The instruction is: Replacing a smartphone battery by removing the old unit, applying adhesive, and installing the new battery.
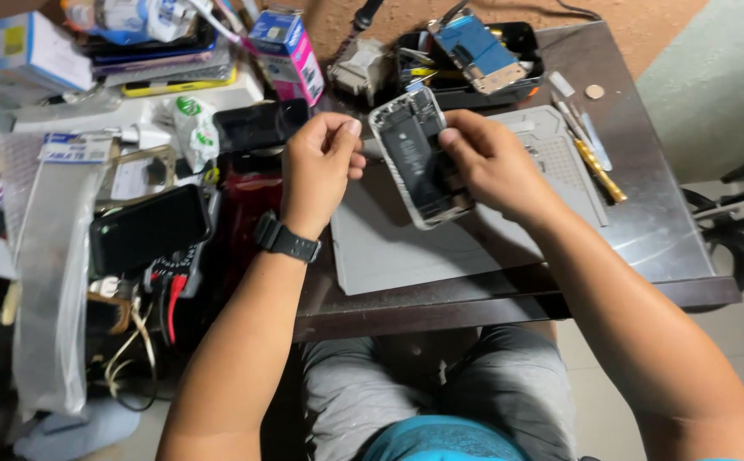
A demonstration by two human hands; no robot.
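Note:
My right hand (492, 162) holds an opened phone body (413, 154) above a grey work mat (406, 248); its black battery and inner parts face up. My left hand (319, 166), with a black watch on the wrist, is closed beside the phone's left edge, thumb and finger pinched together near its top corner. Whether something small is pinched there is not visible.
A black tray (521, 43) with tools and a blue phone part sits at the back of the dark table (662, 230). Tweezers and a gold tool (598, 169) lie right. On the left are a black phone (146, 226), a meter with wires, boxes and plastic bags.

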